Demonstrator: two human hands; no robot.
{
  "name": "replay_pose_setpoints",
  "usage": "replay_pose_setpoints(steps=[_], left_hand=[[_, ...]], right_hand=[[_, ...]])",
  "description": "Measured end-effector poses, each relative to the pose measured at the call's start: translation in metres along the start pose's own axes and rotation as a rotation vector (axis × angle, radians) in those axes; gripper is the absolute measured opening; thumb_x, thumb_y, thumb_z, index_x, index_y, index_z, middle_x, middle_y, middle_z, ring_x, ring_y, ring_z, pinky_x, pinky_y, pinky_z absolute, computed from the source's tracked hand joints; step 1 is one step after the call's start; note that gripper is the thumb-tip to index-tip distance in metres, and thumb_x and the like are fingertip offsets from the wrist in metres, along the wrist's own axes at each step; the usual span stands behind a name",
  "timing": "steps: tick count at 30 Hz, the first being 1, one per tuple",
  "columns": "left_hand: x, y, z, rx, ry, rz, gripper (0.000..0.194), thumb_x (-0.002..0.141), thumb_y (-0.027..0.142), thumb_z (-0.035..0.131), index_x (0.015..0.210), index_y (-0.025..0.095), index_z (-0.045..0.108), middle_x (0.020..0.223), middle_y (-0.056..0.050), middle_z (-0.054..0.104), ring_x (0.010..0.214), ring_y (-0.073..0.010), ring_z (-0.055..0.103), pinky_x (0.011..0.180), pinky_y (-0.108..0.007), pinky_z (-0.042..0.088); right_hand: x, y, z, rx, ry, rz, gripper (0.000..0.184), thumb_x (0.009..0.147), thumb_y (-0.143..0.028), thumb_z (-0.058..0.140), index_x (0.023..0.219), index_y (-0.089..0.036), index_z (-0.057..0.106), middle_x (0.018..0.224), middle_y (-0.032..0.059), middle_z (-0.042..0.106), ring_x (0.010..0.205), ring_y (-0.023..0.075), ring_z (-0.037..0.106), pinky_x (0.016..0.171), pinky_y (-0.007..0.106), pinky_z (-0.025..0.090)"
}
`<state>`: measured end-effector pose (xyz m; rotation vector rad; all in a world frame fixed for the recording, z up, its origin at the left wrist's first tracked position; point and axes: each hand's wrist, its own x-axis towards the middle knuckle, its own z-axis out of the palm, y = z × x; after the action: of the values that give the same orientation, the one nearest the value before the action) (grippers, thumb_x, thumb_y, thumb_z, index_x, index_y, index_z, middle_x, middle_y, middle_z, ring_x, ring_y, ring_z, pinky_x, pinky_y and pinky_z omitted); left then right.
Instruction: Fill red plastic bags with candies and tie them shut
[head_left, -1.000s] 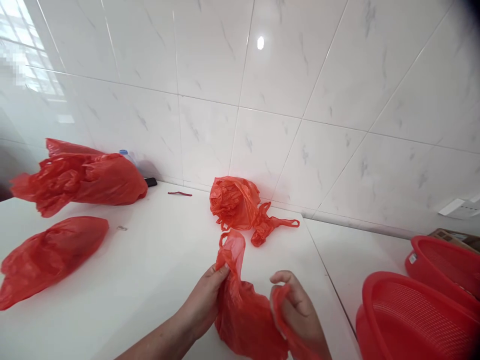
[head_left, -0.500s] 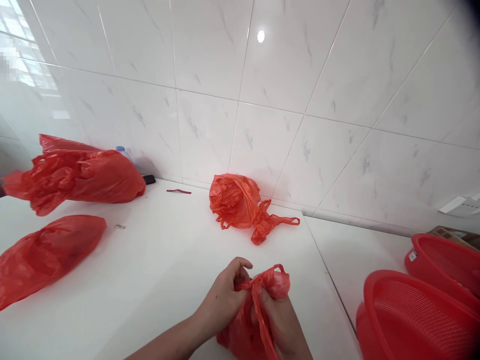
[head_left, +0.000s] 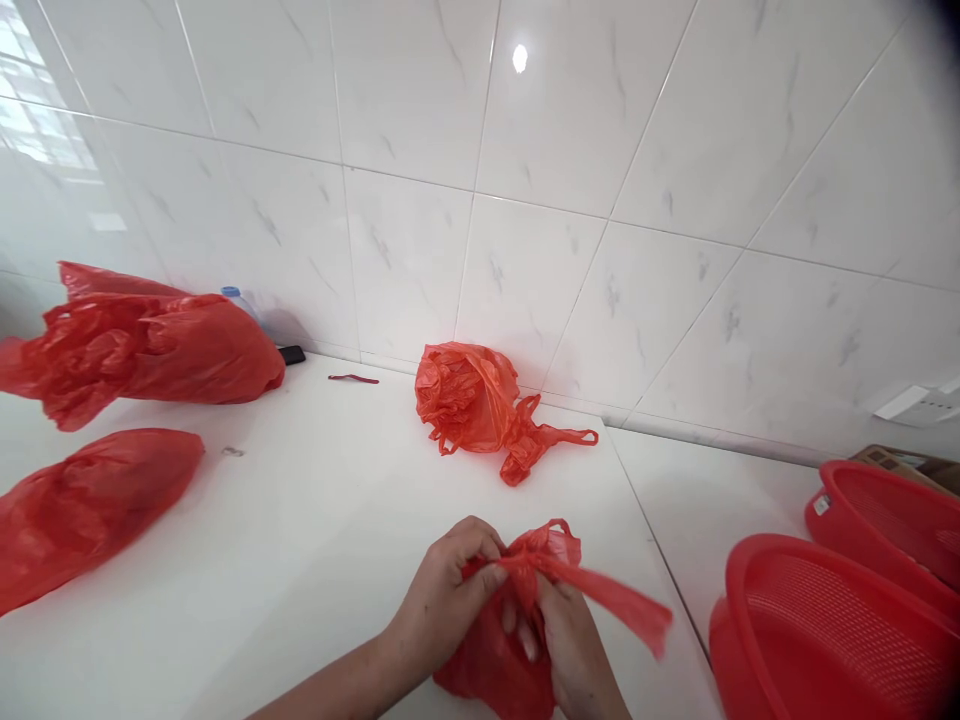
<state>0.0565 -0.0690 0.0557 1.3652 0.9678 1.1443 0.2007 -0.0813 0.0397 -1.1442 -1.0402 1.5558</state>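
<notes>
A red plastic bag (head_left: 499,655) is in both of my hands at the lower middle. My left hand (head_left: 454,590) is closed, pinching the gathered neck of the bag from the left. My right hand (head_left: 566,635) grips the same neck from the right, its fingers partly hidden behind the plastic. A long twisted strip of the bag stretches out to the right over my right hand, and a small loop handle stands up above it. What the bag contains cannot be made out.
Crumpled red bags (head_left: 469,400) lie against the tiled wall. Larger filled red bags (head_left: 202,345) rest at the left, beside a bottle (head_left: 238,300) and a black phone-like object (head_left: 292,355). A red strip (head_left: 354,378) lies nearby. Red baskets (head_left: 757,600) stand at the right.
My left hand moved right and joined the right hand at the bag's neck. The bag's handles were brought together, and one strip now swings out to the right.
</notes>
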Motion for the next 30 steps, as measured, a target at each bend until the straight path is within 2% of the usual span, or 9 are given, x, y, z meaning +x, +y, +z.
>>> replay_pose_setpoints(steps=[4, 6, 9, 12, 15, 18, 23, 27, 30], left_hand=[[0.001, -0.002, -0.001, -0.309, 0.021, -0.21, 0.022, 0.079, 0.042, 0.056, 0.074, 0.02, 0.055, 0.053, 0.001, 0.056, 0.052, -0.0167, 0.056, 0.057, -0.029, 0.045], [0.003, -0.004, -0.002, -0.37, 0.063, -0.262, 0.025, 0.077, 0.043, 0.059, 0.072, 0.019, 0.053, 0.057, 0.001, 0.057, 0.052, -0.0147, 0.054, 0.055, -0.027, 0.043], [0.004, -0.008, -0.002, -0.394, 0.086, -0.296, 0.022, 0.078, 0.039, 0.059, 0.073, 0.019, 0.051, 0.071, 0.0, 0.061, 0.057, -0.0132, 0.055, 0.059, -0.026, 0.044], [0.005, -0.009, -0.004, -0.257, 0.1, -0.221, 0.017, 0.08, 0.033, 0.057, 0.073, 0.018, 0.05, 0.094, -0.005, 0.061, 0.07, -0.0144, 0.057, 0.064, -0.026, 0.044], [0.005, -0.008, -0.006, -0.084, 0.083, -0.16, 0.016, 0.083, 0.028, 0.05, 0.07, 0.019, 0.046, 0.082, -0.002, 0.059, 0.071, -0.0141, 0.053, 0.063, -0.025, 0.041], [0.004, -0.008, -0.006, 0.025, 0.074, -0.191, 0.017, 0.084, 0.026, 0.044, 0.069, 0.02, 0.041, 0.061, 0.005, 0.048, 0.057, -0.0114, 0.044, 0.055, -0.023, 0.035], [-0.001, -0.012, 0.001, 0.07, 0.011, -0.125, 0.011, 0.082, 0.02, 0.042, 0.071, 0.02, 0.042, 0.067, 0.004, 0.052, 0.06, -0.0109, 0.045, 0.057, -0.022, 0.035], [-0.004, -0.015, 0.004, 0.202, -0.055, -0.061, 0.011, 0.075, 0.01, 0.041, 0.07, 0.02, 0.043, 0.069, 0.004, 0.055, 0.063, -0.0115, 0.047, 0.059, -0.022, 0.036], [-0.004, -0.015, 0.003, 0.33, -0.047, -0.021, 0.014, 0.07, 0.006, 0.04, 0.068, 0.02, 0.044, 0.069, 0.004, 0.055, 0.064, -0.0114, 0.046, 0.061, -0.022, 0.036]], right_hand=[[-0.002, -0.008, 0.001, 0.216, -0.135, 0.077, 0.054, 0.082, -0.061, 0.043, 0.066, -0.015, 0.064, 0.046, -0.0008, 0.046, 0.045, 0.009, 0.038, 0.047, 0.022, 0.034], [-0.002, -0.01, 0.003, 0.335, -0.106, 0.101, 0.058, 0.08, -0.067, 0.042, 0.07, -0.016, 0.065, 0.052, 0.0011, 0.051, 0.049, 0.011, 0.043, 0.049, 0.024, 0.037], [0.0, -0.01, 0.004, 0.34, -0.092, 0.052, 0.043, 0.077, -0.059, 0.055, 0.075, -0.018, 0.066, 0.066, 0.0023, 0.06, 0.058, 0.013, 0.05, 0.054, 0.025, 0.04], [0.001, -0.007, 0.004, 0.137, -0.184, -0.027, 0.028, 0.068, -0.043, 0.071, 0.073, -0.016, 0.064, 0.069, 0.0013, 0.061, 0.061, 0.013, 0.053, 0.057, 0.024, 0.04], [0.003, -0.004, 0.007, 0.047, -0.155, -0.051, 0.027, 0.065, -0.035, 0.073, 0.083, -0.02, 0.06, 0.071, -0.0014, 0.06, 0.061, 0.0119, 0.053, 0.056, 0.023, 0.04], [0.007, -0.002, 0.008, -0.128, 0.016, -0.066, 0.031, 0.067, -0.034, 0.068, 0.094, -0.025, 0.054, 0.069, -0.0039, 0.056, 0.058, 0.0116, 0.049, 0.052, 0.022, 0.039], [0.011, 0.003, 0.001, -0.48, 0.281, -0.101, 0.018, 0.069, -0.029, 0.059, 0.086, -0.025, 0.056, 0.063, -0.0043, 0.055, 0.058, 0.0139, 0.049, 0.054, 0.024, 0.04], [0.007, 0.003, -0.001, -0.494, 0.231, -0.036, 0.019, 0.076, -0.031, 0.051, 0.091, -0.027, 0.061, 0.063, -0.0031, 0.061, 0.059, 0.0161, 0.052, 0.056, 0.026, 0.041], [0.006, -0.002, -0.001, -0.357, 0.169, -0.098, 0.021, 0.077, -0.031, 0.05, 0.09, -0.025, 0.065, 0.072, 0.0001, 0.065, 0.07, 0.0188, 0.058, 0.064, 0.027, 0.045]])
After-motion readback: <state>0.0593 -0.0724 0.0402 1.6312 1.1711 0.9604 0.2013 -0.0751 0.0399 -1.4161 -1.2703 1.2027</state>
